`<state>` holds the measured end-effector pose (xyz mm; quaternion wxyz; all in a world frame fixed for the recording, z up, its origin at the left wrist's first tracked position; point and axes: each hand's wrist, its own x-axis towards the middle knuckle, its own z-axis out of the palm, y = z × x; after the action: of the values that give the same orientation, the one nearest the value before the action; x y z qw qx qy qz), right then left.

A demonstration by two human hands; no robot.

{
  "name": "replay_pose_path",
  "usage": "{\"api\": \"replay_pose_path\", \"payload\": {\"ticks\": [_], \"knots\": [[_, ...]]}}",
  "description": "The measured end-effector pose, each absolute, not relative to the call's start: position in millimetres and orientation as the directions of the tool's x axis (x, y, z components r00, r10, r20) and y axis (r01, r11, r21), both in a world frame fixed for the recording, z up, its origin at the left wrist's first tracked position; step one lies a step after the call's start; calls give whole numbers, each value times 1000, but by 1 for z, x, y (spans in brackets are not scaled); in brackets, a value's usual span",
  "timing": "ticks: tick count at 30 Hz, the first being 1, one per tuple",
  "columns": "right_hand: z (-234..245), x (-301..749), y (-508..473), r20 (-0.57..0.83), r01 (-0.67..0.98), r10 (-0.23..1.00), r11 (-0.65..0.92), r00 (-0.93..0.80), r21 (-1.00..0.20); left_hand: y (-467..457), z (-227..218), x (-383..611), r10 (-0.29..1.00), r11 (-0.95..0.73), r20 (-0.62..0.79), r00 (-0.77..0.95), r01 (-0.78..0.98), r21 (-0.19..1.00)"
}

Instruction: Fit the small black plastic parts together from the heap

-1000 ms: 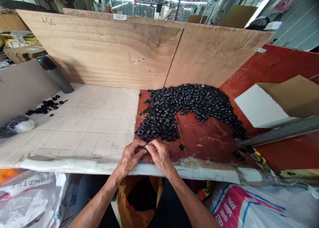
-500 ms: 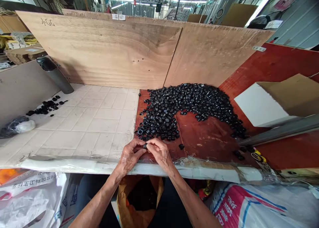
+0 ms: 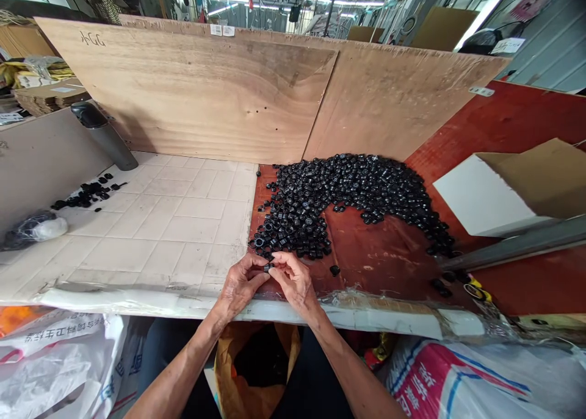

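Between my fingertips is a small black plastic cap point(image 3: 268, 267), partly covered by the fingers. My left hand point(image 3: 242, 282) pinches it from the left, and my right hand point(image 3: 293, 283) grips it from the right. Both hands are just above the front edge of the table. Right behind them begins a large pile of similar black caps point(image 3: 357, 184), spread in an arc over the red board point(image 3: 366, 248). A single loose black piece point(image 3: 335, 271) lies to the right of my right hand.
A wooden panel point(image 3: 206, 96) stands along the back. On the pale tiled surface are a dark bottle point(image 3: 107, 138) and scattered black bits point(image 3: 89, 193). At right are an open cardboard box point(image 3: 489, 193) and a grey bar point(image 3: 517, 245). Below the edge hangs an open brown bag point(image 3: 229, 370).
My hands stay together at nearly the same spot, with the cap still pinched between them. The whole view has shifted very slightly. The pile looks unchanged.
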<state>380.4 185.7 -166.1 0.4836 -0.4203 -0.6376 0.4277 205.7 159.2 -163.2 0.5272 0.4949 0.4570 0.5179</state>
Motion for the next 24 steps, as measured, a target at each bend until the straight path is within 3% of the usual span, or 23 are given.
{"api": "replay_pose_path", "payload": {"ticks": [7,14,21,24], "knots": [[-167,381,187,289,126,938,316,-193,-940,159,-162,206,998,-49,52,38,-72,996],[-159,377,184,321,293,926,369,-201,-882,159,-157,206,993,-104,105,58,-20,994],[-158,380,182,194,183,943,249,-272,-951,158,-158,207,999,-10,14,40,-81,997],[-158,380,183,190,230,947,251,-259,-940,158,-160,205,997,-58,58,56,-5,998]]}}
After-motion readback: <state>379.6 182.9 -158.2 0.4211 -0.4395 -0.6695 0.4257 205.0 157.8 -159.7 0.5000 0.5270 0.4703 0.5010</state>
